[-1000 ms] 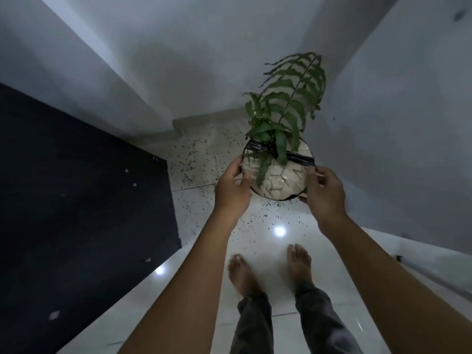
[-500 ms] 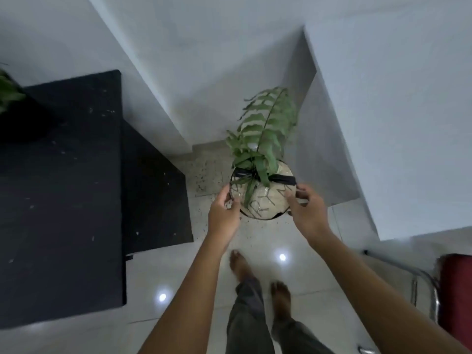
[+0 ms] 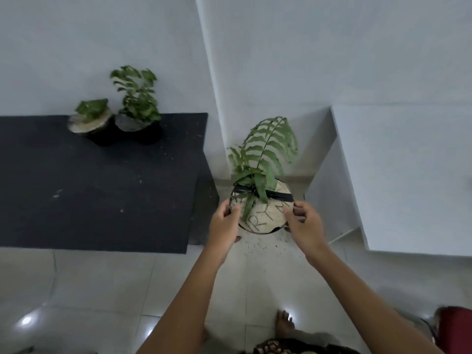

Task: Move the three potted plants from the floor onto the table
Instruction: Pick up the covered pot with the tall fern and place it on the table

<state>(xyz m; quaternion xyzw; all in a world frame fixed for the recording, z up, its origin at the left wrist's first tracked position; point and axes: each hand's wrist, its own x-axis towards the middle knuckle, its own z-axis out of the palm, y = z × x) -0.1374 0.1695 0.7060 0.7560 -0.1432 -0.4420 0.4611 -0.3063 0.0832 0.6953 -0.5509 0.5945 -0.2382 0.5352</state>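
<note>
While two potted plants (image 3: 115, 123) stand on the black table (image 3: 102, 185), both hands, left (image 3: 224, 223) and right (image 3: 304, 226), grip the fern pot (image 3: 265, 218) beside it.

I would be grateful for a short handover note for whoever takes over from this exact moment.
Left hand and right hand: both grip the rim of the fern pot, held in the air to the right of the black table.
Two potted plants already stand side by side at the table's back edge, by the wall.
Done: two of three moved.
Left: carry the fern pot over the table and set it down.
</note>
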